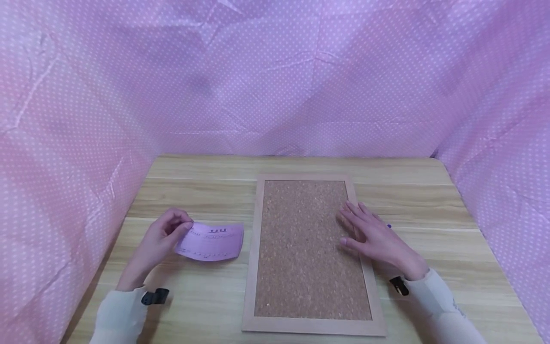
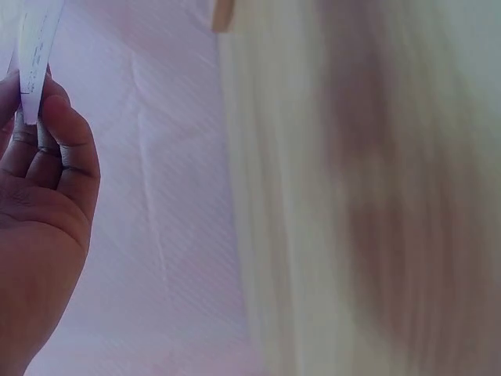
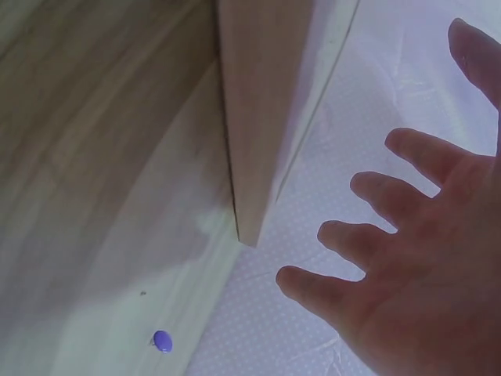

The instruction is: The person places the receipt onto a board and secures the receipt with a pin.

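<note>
I log, left to right: left hand (image 1: 161,236), grip pinching one purple printed paper slip (image 1: 211,242), curled, over the wood-grain counter (image 1: 193,191); one framed rectangular cork board (image 1: 306,248); right hand (image 1: 378,236), fingers spread flat; one purple pushpin (image 3: 162,341).

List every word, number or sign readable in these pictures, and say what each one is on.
None can be read.
Purple paper slip, pinched by the left hand: dark printed lines, too small and blurred to read.
Cork board under the right hand: no text.
Dotted purple cloth: no text.
</note>
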